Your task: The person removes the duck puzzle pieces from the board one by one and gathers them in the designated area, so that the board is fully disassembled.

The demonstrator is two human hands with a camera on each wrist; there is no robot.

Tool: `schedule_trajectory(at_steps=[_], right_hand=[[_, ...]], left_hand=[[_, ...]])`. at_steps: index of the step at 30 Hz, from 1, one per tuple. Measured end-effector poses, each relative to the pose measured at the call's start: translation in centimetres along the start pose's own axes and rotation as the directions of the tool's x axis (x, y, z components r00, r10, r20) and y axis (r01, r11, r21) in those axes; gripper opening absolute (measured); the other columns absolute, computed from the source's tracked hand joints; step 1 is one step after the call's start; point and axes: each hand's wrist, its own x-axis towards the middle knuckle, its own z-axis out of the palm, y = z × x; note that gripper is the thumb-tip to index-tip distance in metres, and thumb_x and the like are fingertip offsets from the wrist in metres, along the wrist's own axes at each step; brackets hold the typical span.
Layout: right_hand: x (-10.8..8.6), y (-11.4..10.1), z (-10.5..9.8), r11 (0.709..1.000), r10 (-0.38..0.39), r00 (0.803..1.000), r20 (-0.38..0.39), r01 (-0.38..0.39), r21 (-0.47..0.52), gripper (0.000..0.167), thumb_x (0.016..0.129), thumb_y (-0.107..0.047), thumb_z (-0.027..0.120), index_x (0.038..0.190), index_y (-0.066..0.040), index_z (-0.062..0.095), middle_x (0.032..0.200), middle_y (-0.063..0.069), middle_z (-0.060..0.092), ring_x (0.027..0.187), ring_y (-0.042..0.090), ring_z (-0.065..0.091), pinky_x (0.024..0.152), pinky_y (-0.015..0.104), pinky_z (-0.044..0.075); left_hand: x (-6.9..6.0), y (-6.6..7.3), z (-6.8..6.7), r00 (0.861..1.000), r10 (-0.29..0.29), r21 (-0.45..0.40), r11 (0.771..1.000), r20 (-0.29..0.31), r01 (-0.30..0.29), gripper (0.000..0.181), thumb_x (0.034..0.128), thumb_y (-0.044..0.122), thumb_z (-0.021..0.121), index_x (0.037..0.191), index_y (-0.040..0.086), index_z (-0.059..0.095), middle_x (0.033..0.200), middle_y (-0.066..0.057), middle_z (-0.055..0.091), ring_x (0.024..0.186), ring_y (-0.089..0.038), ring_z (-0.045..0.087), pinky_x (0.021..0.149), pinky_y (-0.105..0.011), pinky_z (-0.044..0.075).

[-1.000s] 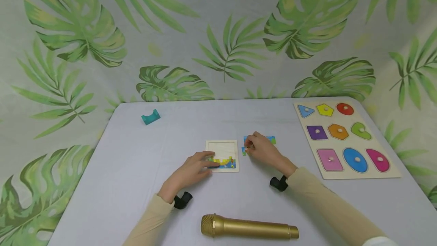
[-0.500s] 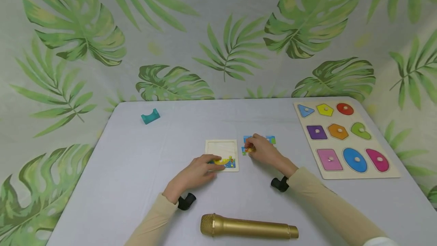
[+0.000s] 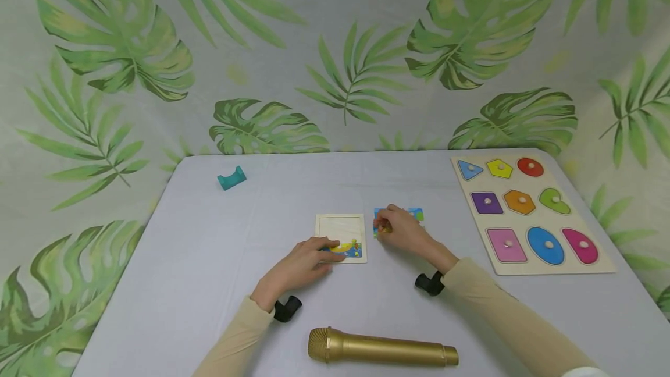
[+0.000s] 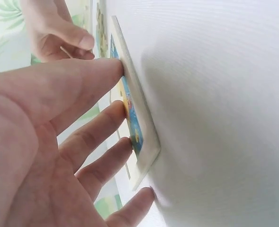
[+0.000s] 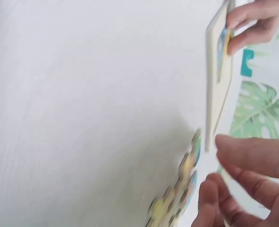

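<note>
A small wooden puzzle tray (image 3: pixel 339 227) lies mid-table, its lower part filled with blue and yellow pieces (image 3: pixel 349 248). My left hand (image 3: pixel 303 260) rests on its lower left, fingers extended over the pieces; in the left wrist view, the thumb (image 4: pixel 96 78) and fingers touch the tray's face and edge. My right hand (image 3: pixel 403 231) hovers over loose puzzle pieces (image 3: pixel 416 214) right of the tray. In the right wrist view its fingers are loosely bent, with no piece visible between thumb and fingertips. The hand partly hides the loose pieces (image 5: pixel 175 194) in the head view.
A shape board (image 3: pixel 534 214) with several knobbed pieces lies at the right. Nearer the front is a gold microphone (image 3: pixel 384 349). A teal curved block (image 3: pixel 231 178) stands at the back left, before a leaf-patterned cloth (image 3: pixel 262 57).
The left hand has slid slightly right along the tray's lower pieces. The right hand has stayed over the loose pieces, its fingers shifting a little.
</note>
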Motion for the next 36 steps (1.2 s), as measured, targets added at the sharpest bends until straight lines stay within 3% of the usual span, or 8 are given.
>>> schedule_trajectory(at_steps=[5,9,18,26,32,36], right_hand=[[0.3,-1.1,0.8,0.978,-0.156,0.987,0.037,0.149,0.143,0.025,0.077,0.006,0.07,0.101,0.001,0.066,0.093,0.008,0.062,0.08,0.022,0.055,0.073,0.031,0.046],[0.3,-1.7,1.5,0.969,-0.201,0.975,0.096,0.183,0.167,0.027,0.081,0.005,0.068,0.107,0.002,0.065,0.102,0.009,0.065,0.085,0.021,0.056,0.077,0.03,0.047],[0.2,-2.2,2.2,0.96,-0.201,0.976,0.089,0.178,0.218,0.025,0.079,0.008,0.067,0.103,0.002,0.068,0.098,0.009,0.065,0.086,0.024,0.059,0.076,0.033,0.05],[0.0,-2.6,2.0,0.917,-0.196,0.979,0.062,0.161,0.364,0.024,0.081,0.009,0.063,0.104,0.003,0.065,0.098,0.007,0.059,0.082,0.016,0.06,0.071,0.028,0.051],[0.2,-2.5,2.4,0.945,-0.119,0.989,0.09,0.085,0.315,0.021,0.082,0.01,0.062,0.1,0.001,0.068,0.095,0.007,0.064,0.081,0.017,0.058,0.072,0.028,0.048],[0.3,-2.4,2.6,0.958,-0.107,0.99,0.095,0.077,0.276,0.021,0.083,0.008,0.063,0.099,-0.004,0.069,0.088,0.003,0.063,0.076,0.014,0.051,0.069,0.026,0.044]], left_hand=[[0.1,-0.1,-0.1,1.0,-0.003,-0.008,1.0,0.016,0.003,0.032,0.0934,0.013,0.063,0.125,0.011,0.065,0.139,-0.01,0.05,0.131,-0.036,0.039,0.099,-0.055,0.036],[0.2,-0.2,-0.1,1.0,-0.005,-0.017,1.0,0.029,0.005,0.033,0.0936,0.014,0.062,0.126,0.011,0.065,0.14,-0.01,0.05,0.131,-0.036,0.039,0.099,-0.055,0.035],[0.2,0.0,-0.2,0.999,-0.013,-0.033,0.999,0.034,0.014,0.033,0.0938,0.014,0.062,0.126,0.01,0.065,0.14,-0.011,0.049,0.131,-0.038,0.038,0.098,-0.056,0.036],[0.1,0.0,-0.2,0.999,-0.018,-0.044,0.999,0.033,0.02,0.033,0.0938,0.015,0.062,0.127,0.01,0.064,0.141,-0.011,0.049,0.131,-0.038,0.038,0.098,-0.057,0.036],[0.1,-0.1,-0.2,0.999,-0.022,-0.045,0.999,0.04,0.024,0.034,0.094,0.016,0.062,0.128,0.01,0.063,0.142,-0.01,0.048,0.132,-0.037,0.037,0.099,-0.057,0.035],[0.1,-0.1,-0.2,0.999,-0.021,-0.056,0.998,0.042,0.023,0.034,0.094,0.015,0.062,0.128,0.01,0.063,0.142,-0.011,0.048,0.132,-0.038,0.037,0.099,-0.057,0.035]])
